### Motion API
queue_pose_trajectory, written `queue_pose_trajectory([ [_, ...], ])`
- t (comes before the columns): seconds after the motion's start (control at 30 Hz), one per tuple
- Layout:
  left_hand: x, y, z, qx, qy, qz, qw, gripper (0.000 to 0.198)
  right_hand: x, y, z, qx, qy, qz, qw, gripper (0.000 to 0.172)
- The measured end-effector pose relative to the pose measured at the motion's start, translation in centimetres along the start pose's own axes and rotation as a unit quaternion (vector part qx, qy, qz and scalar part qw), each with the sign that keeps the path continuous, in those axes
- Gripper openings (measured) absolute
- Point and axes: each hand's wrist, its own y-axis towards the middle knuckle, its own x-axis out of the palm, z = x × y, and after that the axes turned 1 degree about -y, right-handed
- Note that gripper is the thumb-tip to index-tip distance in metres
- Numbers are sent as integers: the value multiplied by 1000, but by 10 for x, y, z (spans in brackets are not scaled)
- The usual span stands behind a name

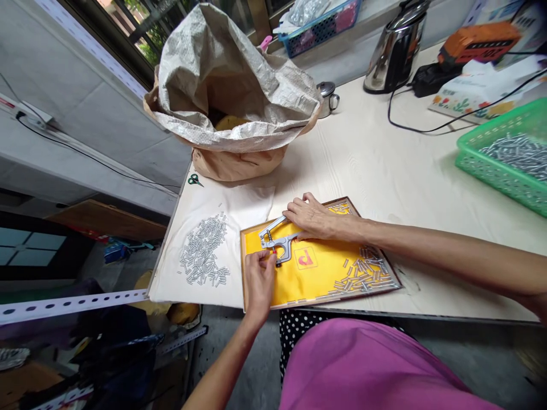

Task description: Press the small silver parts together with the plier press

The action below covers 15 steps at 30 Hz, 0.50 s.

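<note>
My right hand (314, 217) is closed around the handles of grey snap-fastener pliers (287, 250), held above a shallow yellow-lined tray (294, 287). At the jaws of the pliers, my left hand (260, 279) has its fingertips pinched together; a small red part shows beside them. Whatever lies between those fingertips is too small to make out. Loose short metal pins (363, 273) lie in the tray's right side, with more in its far corner. To the left, on a white cloth (166, 282), is a pile of small metal pieces (205, 250).
A large woven sack (239, 162) stands open behind the tray, with green-handled scissors (195, 180) left of it. At right are a green basket (491, 165) of metal pieces, a kettle (391, 54) and a black cable (431, 130). A lidded metal cup (327, 99) stands beside the sack.
</note>
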Motion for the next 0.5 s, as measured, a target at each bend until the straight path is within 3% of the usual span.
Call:
queue_pose_trajectory([
  [0.1,1,-3,15,196,174,36,964,44,-1,-5,-10,12,-15,33,999,29],
  [0.17,5,3,25,269,260,16,927,57,-4,-10,-17,18,-30,56,998,26],
  [0.3,20,25,35,330,315,-25,889,72,-12,-18,-31,23,-67,99,993,26],
  [0.5,33,39,41,342,316,-39,884,64,1,-22,-39,100,-57,114,987,35],
])
